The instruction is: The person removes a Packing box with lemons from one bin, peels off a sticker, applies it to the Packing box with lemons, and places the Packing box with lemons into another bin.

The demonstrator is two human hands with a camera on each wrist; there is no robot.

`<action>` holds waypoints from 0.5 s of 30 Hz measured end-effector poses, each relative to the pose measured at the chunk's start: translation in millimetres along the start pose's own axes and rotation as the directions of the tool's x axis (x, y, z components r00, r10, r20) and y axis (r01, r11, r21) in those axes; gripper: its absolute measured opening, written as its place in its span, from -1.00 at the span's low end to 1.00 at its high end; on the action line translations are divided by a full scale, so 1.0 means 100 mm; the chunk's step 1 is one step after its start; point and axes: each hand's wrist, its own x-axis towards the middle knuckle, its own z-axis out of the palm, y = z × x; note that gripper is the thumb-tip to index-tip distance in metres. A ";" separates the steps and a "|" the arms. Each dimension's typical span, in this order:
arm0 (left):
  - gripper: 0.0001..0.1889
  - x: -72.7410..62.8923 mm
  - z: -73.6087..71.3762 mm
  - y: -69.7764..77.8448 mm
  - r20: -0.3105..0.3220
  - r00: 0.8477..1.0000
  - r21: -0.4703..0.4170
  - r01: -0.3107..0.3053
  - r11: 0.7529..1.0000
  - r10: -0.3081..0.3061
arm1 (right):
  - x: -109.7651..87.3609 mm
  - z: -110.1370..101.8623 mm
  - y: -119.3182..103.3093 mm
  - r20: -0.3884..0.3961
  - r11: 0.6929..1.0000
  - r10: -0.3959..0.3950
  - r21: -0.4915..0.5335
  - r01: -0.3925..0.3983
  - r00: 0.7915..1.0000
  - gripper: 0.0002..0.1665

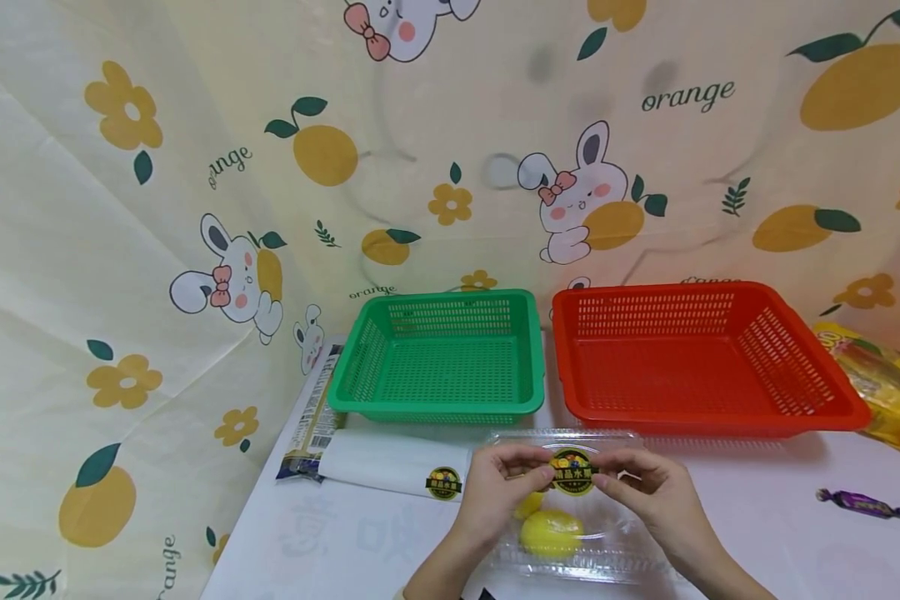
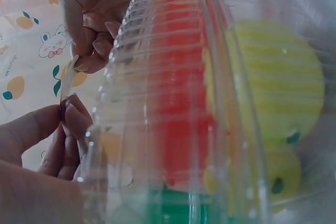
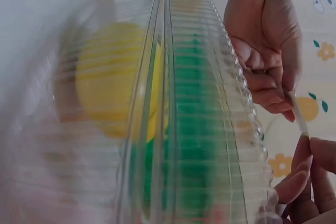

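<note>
A round black-and-gold sticker (image 1: pixel 572 472) with printed fruit is stretched between both hands. My left hand (image 1: pixel 498 483) pinches its left edge between thumb and fingers. The right hand (image 1: pixel 656 492) pinches the opposite edge the same way. Edge-on, the sticker (image 2: pixel 67 81) shows as a thin pale strip in the left wrist view. Below the hands stands a clear plastic clamshell box (image 1: pixel 615 554), which appears closed. Inside it lie yellow lemon-like fruits (image 1: pixel 552 534), one partly hidden by the left hand. The box wall (image 3: pixel 152 98) fills much of the right wrist view.
A white backing strip (image 1: pixel 390 462) bearing another round sticker (image 1: pixel 444 483) lies left of the box. Behind are a green basket (image 1: pixel 438 408) and a red basket (image 1: pixel 712 417). At right are a purple-wrapped candy (image 1: pixel 866 504) and a yellow bag (image 1: pixel 885 383). A printed packet (image 1: pixel 311 425) lies far left.
</note>
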 end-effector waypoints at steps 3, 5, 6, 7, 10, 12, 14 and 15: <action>-0.71 0.00 -0.01 -0.02 0.009 1.000 -0.024 0.013 1.000 -0.013 | -0.01 0.00 0.01 -0.007 1.000 0.024 0.003 -0.024 1.000 -0.70; -0.68 0.00 -0.01 -0.03 0.009 1.000 -0.029 0.014 0.999 -0.013 | -0.01 -0.01 0.02 -0.013 0.999 0.045 -0.007 -0.046 0.999 -0.71; -0.67 -0.01 -0.02 -0.03 0.009 1.000 -0.025 0.008 1.000 -0.008 | -0.01 -0.01 0.02 -0.016 0.998 0.055 -0.018 -0.056 0.998 -0.72; -0.66 -0.01 -0.02 -0.04 0.008 1.000 -0.015 0.001 1.000 -0.001 | -0.01 -0.01 0.03 -0.019 0.997 0.064 -0.036 -0.065 0.998 -0.73; -0.70 -0.01 -0.03 -0.06 0.007 0.999 0.046 -0.039 0.998 0.039 | -0.01 -0.01 0.04 -0.020 0.986 0.061 -0.153 -0.063 0.998 -0.77; -0.76 -0.02 -0.03 -0.07 0.013 0.998 0.102 -0.067 0.993 0.066 | -0.01 -0.02 0.05 -0.016 0.968 0.041 -0.246 -0.043 0.999 -0.80; -0.82 -0.02 -0.04 -0.08 0.021 0.996 0.177 -0.090 0.980 0.088 | -0.01 -0.03 0.07 -0.008 0.940 0.009 -0.341 -0.012 1.000 -0.80; -0.84 -0.03 -0.05 -0.09 0.027 0.995 0.210 -0.102 0.972 0.098 | -0.01 -0.03 0.08 -0.002 0.926 -0.007 -0.377 0.006 1.000 -0.80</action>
